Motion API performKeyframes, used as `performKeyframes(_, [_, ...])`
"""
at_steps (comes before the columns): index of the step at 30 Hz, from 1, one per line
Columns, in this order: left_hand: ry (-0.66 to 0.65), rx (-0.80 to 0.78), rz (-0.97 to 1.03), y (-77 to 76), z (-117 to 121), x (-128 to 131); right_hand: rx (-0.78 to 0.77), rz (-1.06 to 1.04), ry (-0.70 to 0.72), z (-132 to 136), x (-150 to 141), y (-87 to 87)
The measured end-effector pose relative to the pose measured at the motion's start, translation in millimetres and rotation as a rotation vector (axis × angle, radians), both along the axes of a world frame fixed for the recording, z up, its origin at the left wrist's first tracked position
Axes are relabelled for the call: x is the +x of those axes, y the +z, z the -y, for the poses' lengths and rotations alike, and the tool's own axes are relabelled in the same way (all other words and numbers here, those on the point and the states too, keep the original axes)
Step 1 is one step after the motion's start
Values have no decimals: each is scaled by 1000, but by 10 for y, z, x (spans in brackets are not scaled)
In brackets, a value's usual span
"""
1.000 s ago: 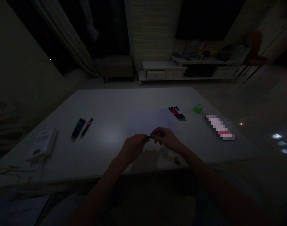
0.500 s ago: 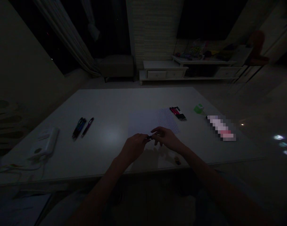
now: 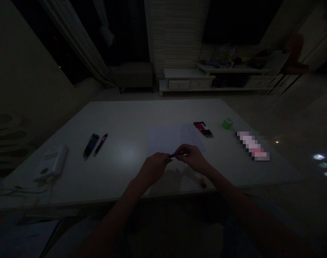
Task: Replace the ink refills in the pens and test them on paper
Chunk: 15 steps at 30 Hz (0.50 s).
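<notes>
The room is dim. Above the near middle of a white table [image 3: 131, 114], my left hand [image 3: 152, 168] and my right hand [image 3: 194, 159] meet on a dark pen [image 3: 175, 155]. My right hand's fingers wrap around its body. My left hand's fingertips pinch its left end. Just beyond the hands lies a sheet of paper [image 3: 166, 138] with writing on its right part.
Three pens [image 3: 95, 144] lie at the left, a bundle of red and black pens [image 3: 203, 129] right of the paper, then a green object [image 3: 227, 123]. A white device [image 3: 52, 163] with cables sits far left. A small dark item [image 3: 202, 182] lies near the table's front edge.
Both hands stayed together on the pen. My right hand's fingers closed more tightly around it and the pen's dark tip now shows between the hands.
</notes>
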<state>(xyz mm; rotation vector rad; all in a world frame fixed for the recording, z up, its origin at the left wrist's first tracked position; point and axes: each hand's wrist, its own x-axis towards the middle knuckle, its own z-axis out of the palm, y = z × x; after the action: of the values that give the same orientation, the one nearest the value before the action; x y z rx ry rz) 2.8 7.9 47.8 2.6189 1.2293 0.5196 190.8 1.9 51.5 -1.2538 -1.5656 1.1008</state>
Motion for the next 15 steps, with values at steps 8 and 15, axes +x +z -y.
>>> performKeyframes(8, [17, 3, -10, 47, 15, -2, -21, 45, -7, -74, 96, -26])
performKeyframes(15, [41, 15, -10, 10, 29, -224, 40, 158, -74, -96, 490, -46])
